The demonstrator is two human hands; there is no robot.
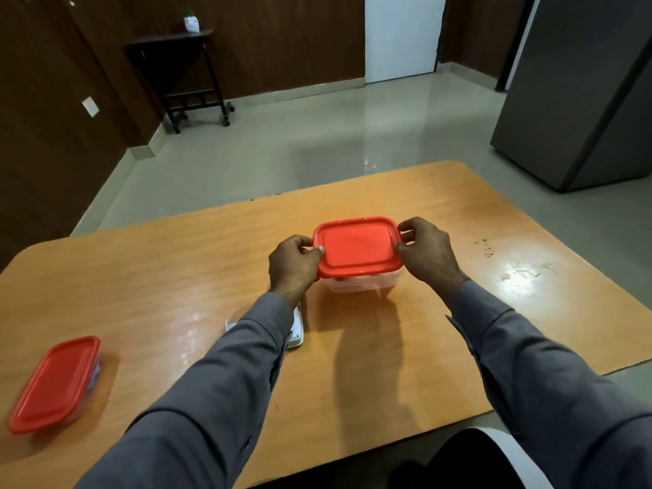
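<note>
Nearest to me, two grey sleeves reach forward from the bottom edge over a light wooden surface. Near my left, by the surface's edge, lies a shallow clear box with a red lid, blurred and well apart from both arms. Just under the left forearm a small white object shows, mostly hidden, and I cannot tell what it is. Further out, about the middle of the surface, is the clear container with its red lid on top. My left grip holds the lid's left end, thumb on the rim and fingers curled round the edge. My right grip holds the right end the same way, so the lid is pinched between the two. I cannot tell whether the container rests on the surface or is slightly raised. To the far right the surface has dark specks. Beyond it is a pale glossy floor. A tall grey cabinet stands at far right. A dark side table at far left carries a small white pot, against brown wood-panelled walls.
</note>
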